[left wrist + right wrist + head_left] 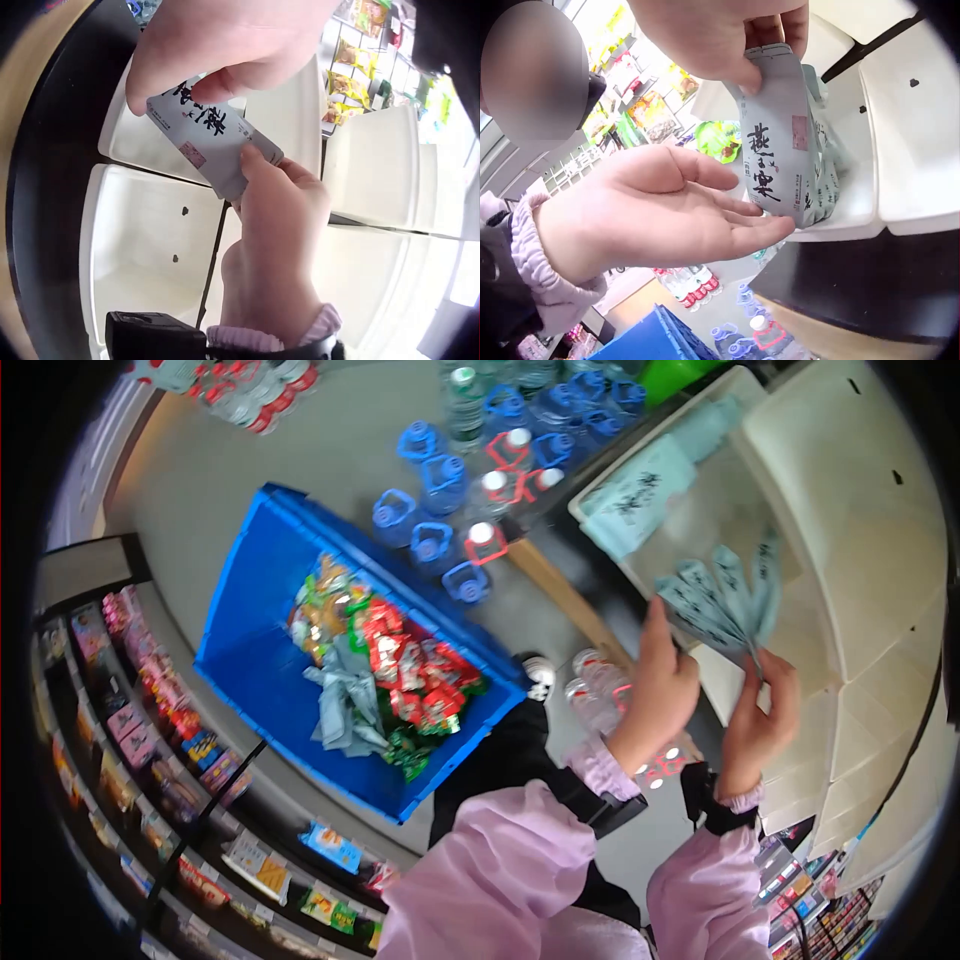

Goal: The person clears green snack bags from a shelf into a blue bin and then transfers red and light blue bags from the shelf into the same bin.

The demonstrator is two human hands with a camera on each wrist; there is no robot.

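Over a white bin [790, 520], my right hand [762, 725] pinches several pale blue-grey packets [700, 600] by one end, and they fan out from its fingertips. Dark lettering runs down the front packet [776, 142] in the right wrist view. My left hand [660, 690] is beside the fan with its fingers straight. Seen from the right wrist, its palm [675, 202] faces up and its fingertips are right at the packets' lower end. More packets of the same kind [640, 495] lie in the far part of the bin.
A blue crate [240, 620] on the left holds red, green and blue-grey packets. Bottles with blue and red handles [440, 480] stand on the floor between crate and counter. Further white bins [150, 240] adjoin along the dark counter edge [52, 187]. Snack shelves [180, 790] curve round the lower left.
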